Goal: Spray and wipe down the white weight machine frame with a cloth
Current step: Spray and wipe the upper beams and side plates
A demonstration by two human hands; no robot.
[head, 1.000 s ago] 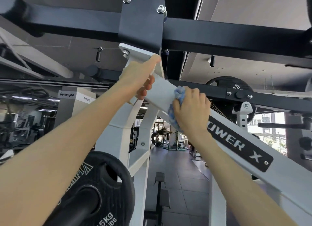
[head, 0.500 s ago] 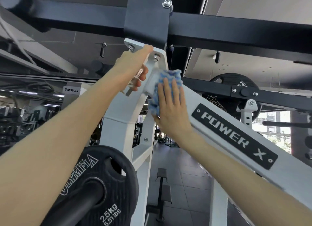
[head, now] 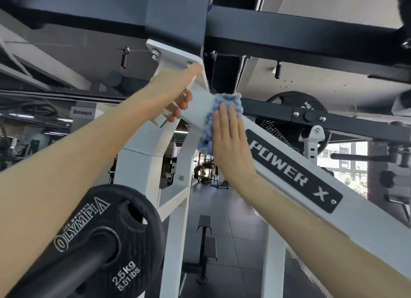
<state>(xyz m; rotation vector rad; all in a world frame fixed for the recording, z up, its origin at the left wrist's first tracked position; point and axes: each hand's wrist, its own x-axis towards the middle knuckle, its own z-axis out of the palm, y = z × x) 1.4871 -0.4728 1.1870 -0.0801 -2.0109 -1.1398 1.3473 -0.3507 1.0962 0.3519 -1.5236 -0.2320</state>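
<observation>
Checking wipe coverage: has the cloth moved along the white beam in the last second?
Yes. The cloth under the right hand slid up the white beam, off the POWER X label whose start it covered.

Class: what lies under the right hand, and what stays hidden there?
A blue-and-white cloth, pressed flat on the white beam by the right hand; its edges show above and left of the fingers. The cloth's middle and the beam beneath are covered.

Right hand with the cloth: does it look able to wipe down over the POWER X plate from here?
Probably yes. The right hand lies flat on the cloth on the slanted white beam, and the POWER X plate sits just below on the same face, nothing between.
</observation>
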